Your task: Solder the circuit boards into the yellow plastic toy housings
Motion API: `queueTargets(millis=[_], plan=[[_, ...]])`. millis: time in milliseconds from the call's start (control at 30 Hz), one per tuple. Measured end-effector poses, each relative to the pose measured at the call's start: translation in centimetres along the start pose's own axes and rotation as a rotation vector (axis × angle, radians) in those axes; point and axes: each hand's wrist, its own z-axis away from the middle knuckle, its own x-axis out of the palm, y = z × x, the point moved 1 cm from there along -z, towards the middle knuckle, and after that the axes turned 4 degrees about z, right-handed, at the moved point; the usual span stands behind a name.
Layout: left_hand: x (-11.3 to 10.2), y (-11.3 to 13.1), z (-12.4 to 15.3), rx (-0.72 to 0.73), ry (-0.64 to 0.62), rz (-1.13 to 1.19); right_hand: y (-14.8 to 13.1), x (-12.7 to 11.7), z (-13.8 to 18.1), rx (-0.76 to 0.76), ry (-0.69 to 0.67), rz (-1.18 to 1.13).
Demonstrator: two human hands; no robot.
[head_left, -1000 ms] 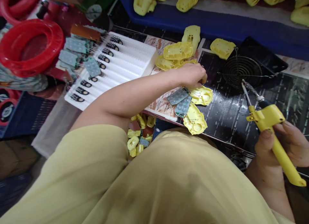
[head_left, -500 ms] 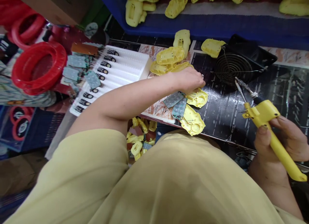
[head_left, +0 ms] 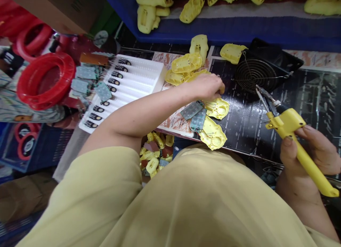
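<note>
My right hand [head_left: 323,149] is wrapped round a yellow soldering gun [head_left: 306,156], its metal tip pointing up and left in front of the fan grille. My left hand [head_left: 209,86] reaches across the bench with curled fingers pointing down; what they pinch, if anything, is hidden. Just below that hand lies a yellow plastic shell half [head_left: 220,109], partly covered by it. A second shell half [head_left: 214,133] rests at the bench edge. Two grey-green circuit boards [head_left: 198,120] with thin wires lie against these shells. Further yellow shells [head_left: 187,62] are piled behind my left wrist.
A black fan with a round grille [head_left: 254,75] stands at the back, a yellow shell [head_left: 233,53] beside it. On the left are a white foam tray [head_left: 142,71] of small black parts, more circuit boards [head_left: 86,73] and red rings [head_left: 45,80]. A blue bin [head_left: 213,30] holds yellow shells.
My left hand has shifted very slightly and its fingers point further down. The soldering gun has moved a little up and left. The whole view has tilted slightly.
</note>
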Motion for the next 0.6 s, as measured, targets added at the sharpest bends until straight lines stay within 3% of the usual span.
queueTargets(millis=[233, 400, 500, 600], plan=[[0.0, -0.4, 0.3, 0.123, -0.038, -0.021, 0.4, -0.1, 0.0, -0.039, 0.012, 0.022], [1.1, -1.3, 1.0, 0.213, -0.038, -0.037, 0.8, 0.1, 0.1, -0.056, 0.025, 0.040], [1.5, -1.5, 0.8, 0.225, -0.019, -0.049, 0.9, 0.3, 0.1, -0.069, 0.009, 0.021], [1.1, -1.0, 0.2, 0.220, -0.076, -0.062, 0.9, 0.4, -0.1, -0.079, 0.004, 0.015]])
